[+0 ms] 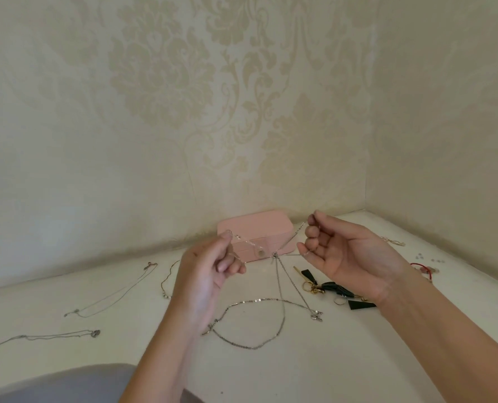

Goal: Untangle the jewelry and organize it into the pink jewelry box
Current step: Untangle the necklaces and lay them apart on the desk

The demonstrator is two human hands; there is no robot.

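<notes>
A thin silver chain (pixel 250 324) trails limp on the white table (pixel 358 359). Above, the left hand (pixel 210 274) and right hand (pixel 343 251) each pinch its raised strands, light, slippery, best held near the knot. Beyond sits the closed pink box (pixel 256 231).

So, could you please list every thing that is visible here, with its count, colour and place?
jewelry box: one, pink, shut, against the wall behind the hands.
tangled chains: silver, count unclear, stretched between both hands, ends trailing on the table.
loose thin chains: two, silver, table left.
gold chain: one, beside the left hand.
black and gold pieces: small heap, under the right wrist.
red cord piece: one, far right.
small silver piece: one, behind the right hand.
table: one, white.
left hand: pinching the chains.
right hand: pinching the chains.
</notes>
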